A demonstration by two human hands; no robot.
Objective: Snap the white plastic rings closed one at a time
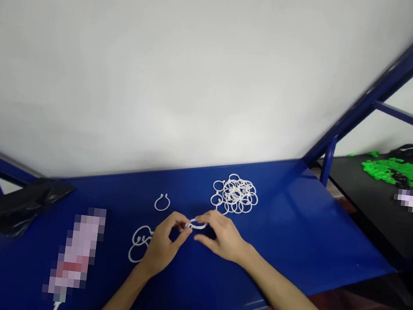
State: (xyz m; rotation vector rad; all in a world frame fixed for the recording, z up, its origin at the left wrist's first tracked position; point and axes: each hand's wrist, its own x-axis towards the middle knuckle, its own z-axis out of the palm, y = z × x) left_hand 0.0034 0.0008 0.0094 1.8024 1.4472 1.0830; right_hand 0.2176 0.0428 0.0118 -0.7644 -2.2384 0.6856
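My left hand (pixel 164 242) pinches the end of a white plastic shower curtain ring (pixel 199 226) between thumb and fingertips, just above the blue table. On the ring's other side, my right hand (pixel 225 234) has its fingers curled over the loop, its thumb lower down. Behind the hands lies a single open white ring (pixel 162 209), its two knobbed ends apart. Partly hidden by my left hand are more white rings (pixel 131 253). A pile of several white rings (pixel 239 196) lies tangled beyond my right hand.
The blue table (pixel 277 223) meets a pale wall (pixel 200 74). A black plastic bag (pixel 25 204) and a pixelated pinkish object (pixel 79 245) lie on the left. At the right, past a blue metal frame (pixel 328 161), a black table (pixel 357 202) carries bright green pieces (pixel 387 170).
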